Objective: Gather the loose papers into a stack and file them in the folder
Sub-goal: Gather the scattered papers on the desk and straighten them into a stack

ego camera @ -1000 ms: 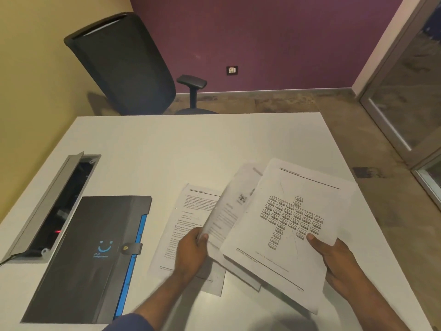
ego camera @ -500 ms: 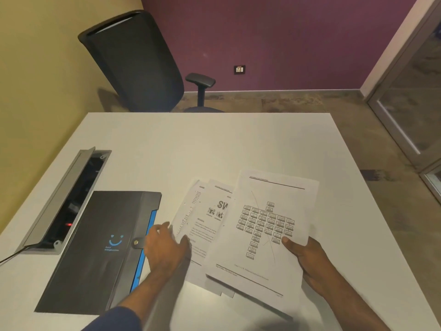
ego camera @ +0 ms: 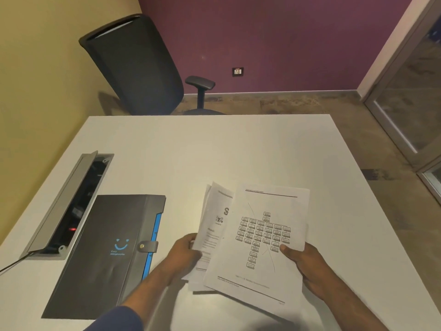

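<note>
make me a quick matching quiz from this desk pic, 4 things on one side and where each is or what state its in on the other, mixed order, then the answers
Things:
1. folder
2. chart sheet
3. cable box
4. office chair

Places or states:
A. lid open, set into the table's left side
B. beyond the table's far edge
C. shut, strap fastened, flat on the table
D. top of the papers, held by right hand and left hand

Pairs: 1-C, 2-D, 3-A, 4-B

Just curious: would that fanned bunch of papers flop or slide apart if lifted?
Probably floppy: the papers are thin sheets, bowing at the far edges. Likely to slip apart, since they are fanned out unevenly, held only between the left hand and the right hand.
</note>
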`<state>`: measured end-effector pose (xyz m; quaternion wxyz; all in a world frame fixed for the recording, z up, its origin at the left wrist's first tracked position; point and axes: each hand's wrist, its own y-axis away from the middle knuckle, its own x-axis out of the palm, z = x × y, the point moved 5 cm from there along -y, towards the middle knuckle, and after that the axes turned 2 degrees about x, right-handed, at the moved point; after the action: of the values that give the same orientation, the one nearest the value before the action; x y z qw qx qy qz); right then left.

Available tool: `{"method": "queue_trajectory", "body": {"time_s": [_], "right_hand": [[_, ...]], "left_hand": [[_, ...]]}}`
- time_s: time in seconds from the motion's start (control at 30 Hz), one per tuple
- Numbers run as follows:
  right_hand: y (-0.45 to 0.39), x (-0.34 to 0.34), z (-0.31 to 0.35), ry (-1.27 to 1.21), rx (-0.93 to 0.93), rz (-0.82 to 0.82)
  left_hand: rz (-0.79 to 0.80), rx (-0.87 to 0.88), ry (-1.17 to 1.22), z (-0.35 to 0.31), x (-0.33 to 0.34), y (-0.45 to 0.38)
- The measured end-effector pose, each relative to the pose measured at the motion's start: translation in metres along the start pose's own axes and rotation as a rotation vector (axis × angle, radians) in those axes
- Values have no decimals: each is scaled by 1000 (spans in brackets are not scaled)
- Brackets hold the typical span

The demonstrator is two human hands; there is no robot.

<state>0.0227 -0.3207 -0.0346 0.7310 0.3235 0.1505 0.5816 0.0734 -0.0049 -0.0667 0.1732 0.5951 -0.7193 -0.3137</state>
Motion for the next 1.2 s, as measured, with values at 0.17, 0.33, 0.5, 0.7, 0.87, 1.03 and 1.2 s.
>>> {"method": "queue_trajectory", "body": {"time_s": [0.17,0.33,0.5,0.7,0.87,1.03,1.2], "right_hand": [[1,10,-5,57,42,71],[3,15,1,120,-21,61],[5,15,10,28,-67,91],[11,17,30,110,-270,95],[21,32,45,136,-229,280],[31,33,71,135,-246,250],[51,31,103,162,-463,130]], "left_hand": [[186,-51,196,4,17,21],[308,-8,265,-7,31,33],[312,9,282,-17,37,44],[182,-17,519,-32,27,44],[226,188,348,-64,39,49],[100,343,283,-88,40,60],[82,540,332,-121,39,81]]}}
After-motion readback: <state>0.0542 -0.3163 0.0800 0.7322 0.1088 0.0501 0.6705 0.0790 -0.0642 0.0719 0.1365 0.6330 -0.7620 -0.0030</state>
